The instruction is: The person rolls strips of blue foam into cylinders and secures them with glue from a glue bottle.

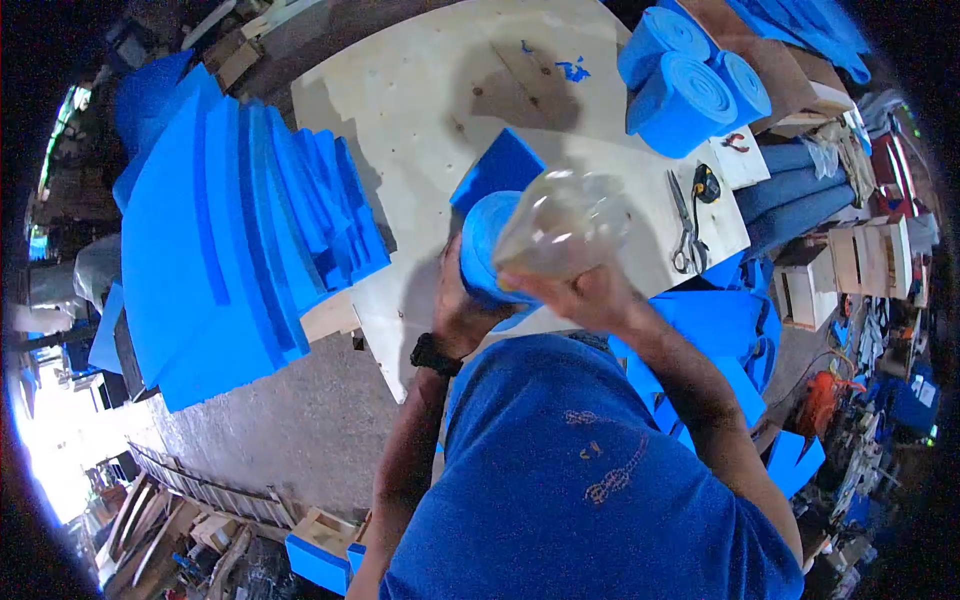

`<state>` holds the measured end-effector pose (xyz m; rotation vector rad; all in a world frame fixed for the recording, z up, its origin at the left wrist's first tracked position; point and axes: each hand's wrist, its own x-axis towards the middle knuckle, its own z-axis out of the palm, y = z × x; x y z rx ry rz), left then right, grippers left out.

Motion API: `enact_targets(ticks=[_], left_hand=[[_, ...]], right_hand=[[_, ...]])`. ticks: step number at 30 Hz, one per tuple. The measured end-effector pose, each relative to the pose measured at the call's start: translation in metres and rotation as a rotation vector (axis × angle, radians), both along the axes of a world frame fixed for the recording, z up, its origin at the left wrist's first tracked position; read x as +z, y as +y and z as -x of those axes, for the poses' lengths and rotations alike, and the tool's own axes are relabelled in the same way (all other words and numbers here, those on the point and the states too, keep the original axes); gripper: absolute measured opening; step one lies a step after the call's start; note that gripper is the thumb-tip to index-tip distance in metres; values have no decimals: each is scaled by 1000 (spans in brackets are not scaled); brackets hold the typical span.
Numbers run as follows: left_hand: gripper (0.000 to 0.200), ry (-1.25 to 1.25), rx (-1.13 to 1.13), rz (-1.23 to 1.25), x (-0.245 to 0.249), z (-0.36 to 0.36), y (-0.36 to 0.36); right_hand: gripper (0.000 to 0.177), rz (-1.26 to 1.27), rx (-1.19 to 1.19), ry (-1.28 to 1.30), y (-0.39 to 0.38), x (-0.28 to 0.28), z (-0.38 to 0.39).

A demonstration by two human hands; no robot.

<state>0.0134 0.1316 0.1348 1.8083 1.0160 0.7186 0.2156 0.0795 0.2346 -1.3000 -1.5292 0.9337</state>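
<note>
A blue foam roll [488, 235] is in front of my body, close over the near edge of the plywood table [420, 100]. My left hand [460, 312], with a dark band at the wrist, is wrapped round the roll's left side. Beyond the roll, a flat blue foam piece [500, 168] lies on the table. My right hand [590, 298] is closed on a clear, shiny plastic sheet [575, 225], which bulges over the roll's right side and is smeared by motion. The right fingertips are right at the roll's lower edge.
Blue foam sheets [220, 250] are stacked at the left. Several finished foam rolls [685, 105] stand at the far right of the table. Scissors [688, 238], a tape measure [706, 183] and red-handled pliers [735, 143] lie nearer. More blue foam [715, 325] is beside my right arm.
</note>
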Motion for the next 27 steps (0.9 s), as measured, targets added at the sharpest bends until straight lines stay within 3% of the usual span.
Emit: enact_targets(ticks=[2,5,6,9,13,15,17,18,21,24,27], left_hand=[[116,34,-13,31,5,-2,4],[109,17,1,-3,8,-4,6],[108,35,32,-27,9,-5,0],[109,2,44,-11,7,-8,3],[111,-72,51,1,-10,-7,-3],[113,-18,46,11,-3,-6,-3],[115,53,44,9,6,-6,-2],[115,80,43,-2,8,-7,-2],[116,82,55,-40,6,-5,-4],[117,113,58,-84,6,-5,-5],[118,94,57,-97,1,-8,-6]], right_hand=[[28,-249,-31,-177,-4,1,7],[26,52,-167,145,-16,-25,-25],[24,-201,-29,-657,-17,-37,-60],[13,129,-208,-126,-13,-36,-70],[28,-26,-304,197,-11,-28,-15],[31,-267,-269,-136,-1,-26,-22],[31,-5,-236,-65,-2,-46,-46],[27,68,-200,-263,1,-42,-61],[21,-127,-199,-128,8,-43,-60],[19,13,-200,143,6,-45,-40],[20,-44,-216,56,26,-69,-56]])
